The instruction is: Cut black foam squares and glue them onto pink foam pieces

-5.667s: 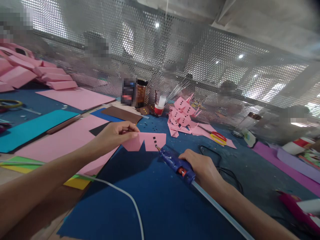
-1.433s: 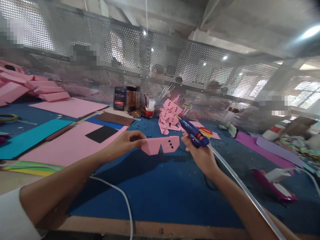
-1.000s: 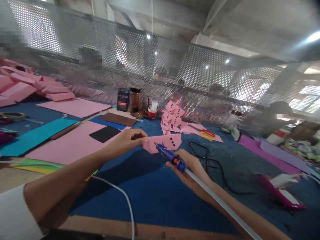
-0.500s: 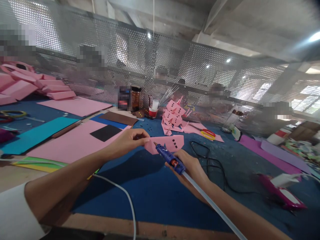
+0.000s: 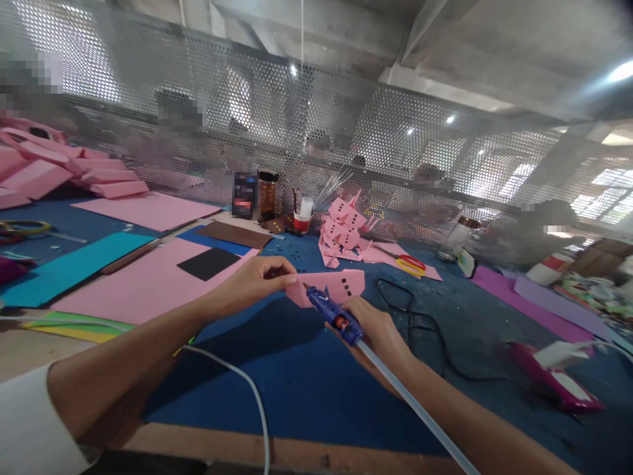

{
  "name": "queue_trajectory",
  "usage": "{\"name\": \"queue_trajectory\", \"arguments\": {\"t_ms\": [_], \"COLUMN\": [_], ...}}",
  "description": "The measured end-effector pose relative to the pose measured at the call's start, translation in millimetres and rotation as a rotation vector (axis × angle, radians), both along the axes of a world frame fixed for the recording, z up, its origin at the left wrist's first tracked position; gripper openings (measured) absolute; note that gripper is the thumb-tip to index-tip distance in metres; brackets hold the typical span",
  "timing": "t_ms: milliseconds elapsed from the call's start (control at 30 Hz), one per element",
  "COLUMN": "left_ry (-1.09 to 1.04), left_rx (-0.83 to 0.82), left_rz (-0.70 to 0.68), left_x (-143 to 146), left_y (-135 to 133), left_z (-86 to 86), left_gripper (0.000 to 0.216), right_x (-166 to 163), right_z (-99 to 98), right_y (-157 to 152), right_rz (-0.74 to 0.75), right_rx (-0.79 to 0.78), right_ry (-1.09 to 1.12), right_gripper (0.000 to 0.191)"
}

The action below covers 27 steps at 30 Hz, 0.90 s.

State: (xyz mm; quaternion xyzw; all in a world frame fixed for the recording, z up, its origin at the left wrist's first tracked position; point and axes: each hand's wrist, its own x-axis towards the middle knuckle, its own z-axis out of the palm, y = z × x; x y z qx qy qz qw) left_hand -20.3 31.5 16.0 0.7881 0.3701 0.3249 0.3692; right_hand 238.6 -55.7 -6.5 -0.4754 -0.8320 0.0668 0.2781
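My left hand (image 5: 262, 277) pinches the left end of a folded pink paper piece (image 5: 332, 282), which carries small black squares and is held above the blue mat. In my right hand (image 5: 378, 326) is a blue hot glue gun (image 5: 336, 316), its tip over the left part of the pink piece. A long clear glue stick (image 5: 405, 392) runs out of the gun's back toward the lower right. The right fingers are partly hidden behind the gun. Beyond my hands stands a cluster of similar pink paper pieces (image 5: 341, 231) with black squares.
Pink sheets (image 5: 143, 280) and a black paper square (image 5: 208, 264) lie left. Red and yellow scissors (image 5: 410, 265) rest behind, near a red-and-white cup (image 5: 302, 221). A black cord (image 5: 440, 336) and a magenta device (image 5: 558, 382) lie right. A white cable (image 5: 247, 376) crosses the front edge.
The glue gun's tip has shifted very slightly left along the pink paper piece. Both hands keep nearly the same hold and place.
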Motion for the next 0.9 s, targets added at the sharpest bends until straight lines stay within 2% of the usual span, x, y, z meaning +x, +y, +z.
{"name": "queue_trajectory", "arguments": {"t_ms": [367,600,900], "left_ry": [0.001,0.003,0.017], "left_rx": [0.007,0.004,0.019], "left_rz": [-0.030,-0.023,-0.022], "left_x": [-0.2,0.2,0.3], "left_y": [-1.8,-1.4,-1.2], "left_z": [1.9,1.6,1.7], "left_gripper": [0.023,0.026,0.026], "right_x": [-0.3,-0.2,-0.1], "right_z": [0.3,7.1,4.8], "right_y": [0.1,-4.6,-3.7], "right_rz": [-0.032,-0.011,-0.003], "right_rx": [0.001,-0.030,-0.020], "right_ry": [-0.040,-0.056,-0.019], "right_gripper": [0.019,0.022,0.018]}}
